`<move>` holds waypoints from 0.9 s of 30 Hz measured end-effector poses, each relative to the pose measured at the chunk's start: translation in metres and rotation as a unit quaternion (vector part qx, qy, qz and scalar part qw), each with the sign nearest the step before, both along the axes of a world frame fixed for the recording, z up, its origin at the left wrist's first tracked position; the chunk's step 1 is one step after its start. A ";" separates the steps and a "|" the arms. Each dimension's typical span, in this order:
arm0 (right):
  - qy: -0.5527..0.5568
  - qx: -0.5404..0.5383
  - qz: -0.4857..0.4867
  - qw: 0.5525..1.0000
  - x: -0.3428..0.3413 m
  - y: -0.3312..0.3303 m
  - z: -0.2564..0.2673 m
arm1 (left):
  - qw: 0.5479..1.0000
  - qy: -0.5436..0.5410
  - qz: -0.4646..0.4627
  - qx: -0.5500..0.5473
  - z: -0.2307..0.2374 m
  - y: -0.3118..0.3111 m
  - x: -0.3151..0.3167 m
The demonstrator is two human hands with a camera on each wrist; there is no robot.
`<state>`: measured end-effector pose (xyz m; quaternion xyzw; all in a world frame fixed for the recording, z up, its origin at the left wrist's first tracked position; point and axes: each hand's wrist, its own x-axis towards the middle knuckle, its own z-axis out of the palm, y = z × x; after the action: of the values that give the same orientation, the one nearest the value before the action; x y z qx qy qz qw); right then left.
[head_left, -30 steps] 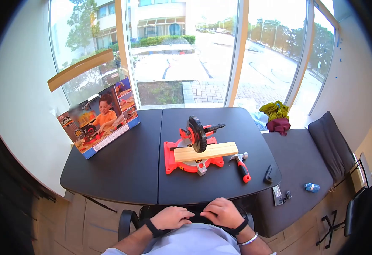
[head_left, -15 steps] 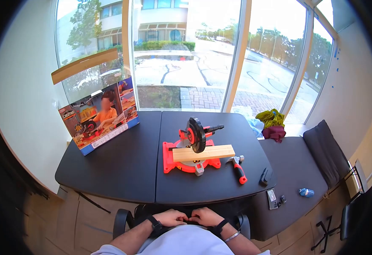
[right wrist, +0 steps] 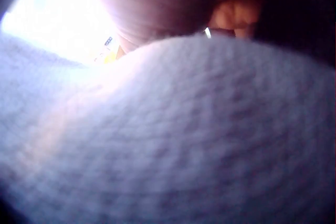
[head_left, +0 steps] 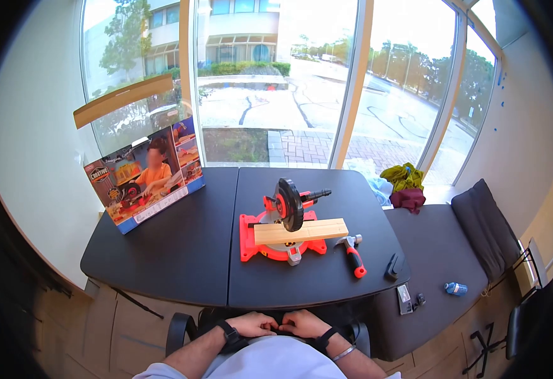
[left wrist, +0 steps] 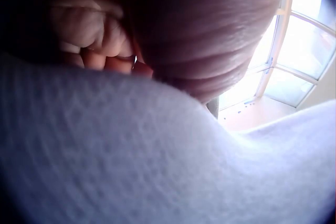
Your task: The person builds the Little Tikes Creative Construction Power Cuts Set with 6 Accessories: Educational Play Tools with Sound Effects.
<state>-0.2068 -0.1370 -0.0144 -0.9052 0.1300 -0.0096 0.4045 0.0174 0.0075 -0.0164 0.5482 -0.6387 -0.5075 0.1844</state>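
Note:
My left hand [head_left: 252,324] and my right hand [head_left: 306,324] rest in my lap below the table's front edge, fingers loosely curled, fingertips close together, holding nothing visible. On the table [head_left: 163,259] stands a red and grey toy miter saw [head_left: 247,239] with a black disc [head_left: 291,205]. A light wooden board [head_left: 321,230] lies across its base under the disc. The hammer [head_left: 355,256], with a red and black handle, lies just right of the board. Pale shirt cloth fills much of both wrist views [left wrist: 105,145] [right wrist: 184,129].
A printed box [head_left: 147,177] with a raised flap stands at the table's back left. A small black object [head_left: 394,266] lies near the right edge. On the grey bench [head_left: 434,252] are a blue bottle [head_left: 456,288] and small items; clothes [head_left: 404,180] lie behind.
Both hands have lowered toward the lap and come closer together since one second ago. The head view has shifted a little. Saw, board and hammer keep their places on the table.

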 end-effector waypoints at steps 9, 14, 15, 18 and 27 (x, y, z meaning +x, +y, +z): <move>-0.019 0.036 0.004 0.999 0.002 0.003 0.005 | 0.999 0.035 0.007 -0.009 0.009 0.001 -0.004; -0.039 0.059 0.010 0.997 0.003 0.004 0.016 | 0.999 0.048 0.009 -0.010 0.010 0.001 -0.002; -0.045 0.067 0.009 0.997 0.004 0.005 0.017 | 0.999 0.043 0.012 -0.006 0.013 0.001 -0.002; -0.039 0.073 0.016 0.996 0.005 0.004 0.019 | 0.999 0.046 0.019 -0.006 0.016 0.004 -0.002; -0.021 0.068 0.042 0.997 0.005 0.002 0.026 | 0.998 0.057 0.016 -0.011 0.008 0.003 -0.001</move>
<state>-0.2015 -0.1345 0.0114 -0.8797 0.0838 -0.0023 0.4681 0.0167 0.0107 -0.0084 0.5260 -0.6241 -0.5279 0.2347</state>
